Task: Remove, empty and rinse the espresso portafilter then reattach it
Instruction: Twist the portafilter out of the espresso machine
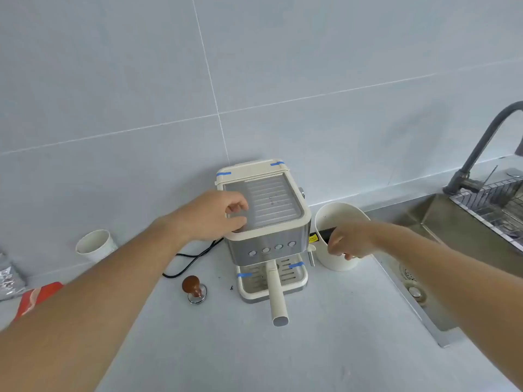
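The cream and steel espresso machine stands on the counter against the wall. Its portafilter, with a long cream handle, is locked under the brew head and sticks out toward me over the drip tray. My left hand grips the machine's top left front corner. To the right, my right hand is over the white knock box, with its fingers curled on the black bar across the rim.
A wooden-topped tamper stands left of the drip tray, near the black power cord. A paper cup, a foil bag and a red packet lie far left. The steel sink, grey faucet and a rack are at right.
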`<state>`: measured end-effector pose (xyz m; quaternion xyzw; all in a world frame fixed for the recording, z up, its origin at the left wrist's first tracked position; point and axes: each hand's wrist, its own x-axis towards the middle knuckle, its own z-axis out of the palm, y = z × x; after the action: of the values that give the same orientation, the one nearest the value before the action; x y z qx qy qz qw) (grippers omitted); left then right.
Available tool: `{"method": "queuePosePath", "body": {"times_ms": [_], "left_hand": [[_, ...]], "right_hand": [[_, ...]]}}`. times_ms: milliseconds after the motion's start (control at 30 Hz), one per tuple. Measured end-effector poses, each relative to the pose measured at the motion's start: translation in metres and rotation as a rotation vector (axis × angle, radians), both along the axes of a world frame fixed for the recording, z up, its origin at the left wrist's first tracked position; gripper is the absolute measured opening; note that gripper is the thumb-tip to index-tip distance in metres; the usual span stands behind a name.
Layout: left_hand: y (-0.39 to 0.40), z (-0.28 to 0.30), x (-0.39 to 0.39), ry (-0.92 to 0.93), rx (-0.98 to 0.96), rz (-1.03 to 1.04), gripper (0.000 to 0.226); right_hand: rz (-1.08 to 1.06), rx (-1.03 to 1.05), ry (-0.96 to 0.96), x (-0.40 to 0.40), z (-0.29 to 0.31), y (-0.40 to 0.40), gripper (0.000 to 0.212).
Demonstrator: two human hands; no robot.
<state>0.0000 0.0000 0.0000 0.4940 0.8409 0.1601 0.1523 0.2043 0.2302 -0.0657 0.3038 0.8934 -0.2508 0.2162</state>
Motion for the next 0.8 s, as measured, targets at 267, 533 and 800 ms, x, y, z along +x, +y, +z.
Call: {"method": "queuePosePath", "body": {"times_ms": [267,533,800], "left_hand": [[0.024,-0.024,0.007,0.063,0.104,-0.097,0.040],[0.032,-0.043,0.013,0.206,0.067,-0.161,0.056],[0.034,-0.053,0.003,0.326,0.006,-0.233,0.070]], "right_hand": [[-0.388,-0.544,0.182,0.025,-0.074,-0.036,0.027],[-0.668,-0.913,0.338,0.009,-0.107,-0.087,0.034],[-0.714,-1.165,0.559,-0.018,-0.117,-0.131,0.034]]}}
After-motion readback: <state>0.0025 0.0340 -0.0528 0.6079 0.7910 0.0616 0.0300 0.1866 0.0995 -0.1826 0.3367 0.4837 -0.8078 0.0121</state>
